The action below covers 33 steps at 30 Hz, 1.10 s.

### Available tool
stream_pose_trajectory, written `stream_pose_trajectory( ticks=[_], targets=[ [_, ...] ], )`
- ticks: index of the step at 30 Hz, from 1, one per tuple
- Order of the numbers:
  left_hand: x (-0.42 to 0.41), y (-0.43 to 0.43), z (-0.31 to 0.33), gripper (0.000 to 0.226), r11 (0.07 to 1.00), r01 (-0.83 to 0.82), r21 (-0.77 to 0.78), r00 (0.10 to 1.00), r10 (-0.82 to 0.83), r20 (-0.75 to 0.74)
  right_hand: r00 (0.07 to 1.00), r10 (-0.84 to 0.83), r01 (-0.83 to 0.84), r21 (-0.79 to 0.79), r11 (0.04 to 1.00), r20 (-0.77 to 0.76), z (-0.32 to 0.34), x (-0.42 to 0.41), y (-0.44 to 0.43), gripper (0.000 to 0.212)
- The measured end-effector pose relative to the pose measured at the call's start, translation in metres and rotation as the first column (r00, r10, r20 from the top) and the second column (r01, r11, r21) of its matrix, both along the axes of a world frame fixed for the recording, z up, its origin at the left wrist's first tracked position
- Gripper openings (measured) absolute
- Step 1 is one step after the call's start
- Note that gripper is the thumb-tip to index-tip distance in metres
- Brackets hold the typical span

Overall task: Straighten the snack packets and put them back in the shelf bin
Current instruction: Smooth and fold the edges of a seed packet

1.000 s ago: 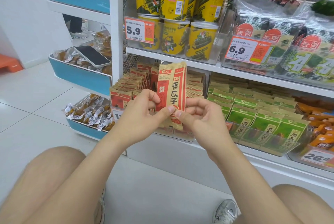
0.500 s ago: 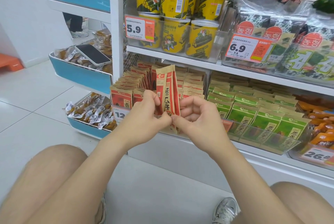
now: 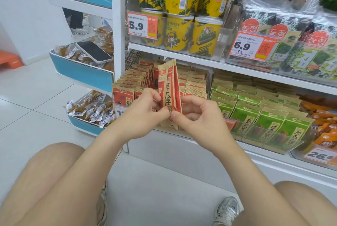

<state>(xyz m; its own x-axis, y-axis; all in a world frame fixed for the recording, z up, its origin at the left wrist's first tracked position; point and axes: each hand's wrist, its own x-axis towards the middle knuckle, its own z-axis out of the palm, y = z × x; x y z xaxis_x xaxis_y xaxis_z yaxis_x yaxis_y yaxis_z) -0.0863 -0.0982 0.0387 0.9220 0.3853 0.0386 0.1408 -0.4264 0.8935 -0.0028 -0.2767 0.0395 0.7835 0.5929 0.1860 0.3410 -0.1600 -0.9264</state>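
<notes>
White shop shelving (image 3: 175, 53) is filling most of the view, with pale floor tiles (image 3: 36, 101) running off to the left. The person is squatting in front of it, knees showing at the bottom corners. Both hands are working at a small stack of red sunflower seed packets (image 3: 168, 87), which is standing upright just in front of the clear shelf bin (image 3: 209, 83) on the lower shelf, where matching red packets (image 3: 193, 83) are sitting in rows.

The left hand (image 3: 144, 116) is pinching the stack's lower left edge, thumb and curled fingers clamped on it. The right hand (image 3: 198, 116) is pinching the lower right side the same way, and the two thumb tips are nearly touching at the bottom of the stack.

Green seed packets (image 3: 269, 121) are lining the next bin to the right. Yellow seaweed roll tubs (image 3: 178, 30) are stacked on the shelf above. A phone (image 3: 94, 51) is lying on wrapped snacks in a blue side bin (image 3: 80, 74).
</notes>
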Motion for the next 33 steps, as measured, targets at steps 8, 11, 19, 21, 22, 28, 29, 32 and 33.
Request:
stream_pose_trajectory(
  ticks=[8, 11, 19, 21, 22, 28, 29, 32, 33],
  targets=[
    [0.002, -0.006, -0.001, 0.037, 0.995, -0.093, 0.029, 0.995, 0.093, -0.027, 0.974, 0.109, -0.119, -0.040, 0.992, -0.197, 0.002, 0.000, -0.001, 0.034],
    [0.003, -0.006, -0.005, 0.037, 0.992, -0.101, 0.072, 0.994, 0.103, -0.030, 0.976, 0.111, -0.127, -0.076, 0.989, -0.185, 0.000, -0.001, 0.000, 0.039],
    [0.000, -0.004, -0.006, 0.048, 0.997, -0.076, -0.032, 0.997, 0.076, -0.008, 0.986, 0.090, -0.095, -0.036, 0.995, -0.137, 0.000, -0.002, 0.000, 0.035],
    [0.000, -0.007, -0.005, 0.040, 0.994, -0.098, -0.058, 0.994, 0.100, 0.038, 0.996, 0.068, -0.073, -0.112, 0.991, -0.049, -0.002, 0.000, 0.000, 0.031],
    [0.001, -0.007, -0.005, 0.036, 0.990, -0.134, -0.053, 0.988, 0.138, 0.073, 0.995, 0.090, -0.094, -0.162, 0.982, -0.032, -0.003, 0.001, 0.000, 0.029],
    [0.003, -0.005, -0.003, 0.034, 0.975, -0.216, -0.059, 0.962, 0.223, 0.159, 0.955, 0.262, -0.290, -0.266, 0.919, -0.138, -0.003, -0.002, -0.001, 0.018],
    [0.003, -0.005, -0.004, 0.033, 0.978, -0.196, -0.067, 0.967, 0.204, 0.151, 0.956, 0.255, -0.283, -0.235, 0.930, -0.142, -0.002, -0.003, 0.000, 0.013],
    [0.003, -0.011, -0.004, 0.031, 0.987, -0.146, -0.073, 0.978, 0.155, 0.143, 0.972, 0.150, -0.164, -0.065, 0.984, -0.181, 0.002, -0.003, 0.004, 0.021],
    [0.003, -0.012, -0.004, 0.032, 0.989, -0.130, -0.069, 0.981, 0.138, 0.138, 0.974, 0.121, -0.127, -0.017, 0.992, -0.191, 0.003, -0.003, 0.004, 0.021]
  ],
)
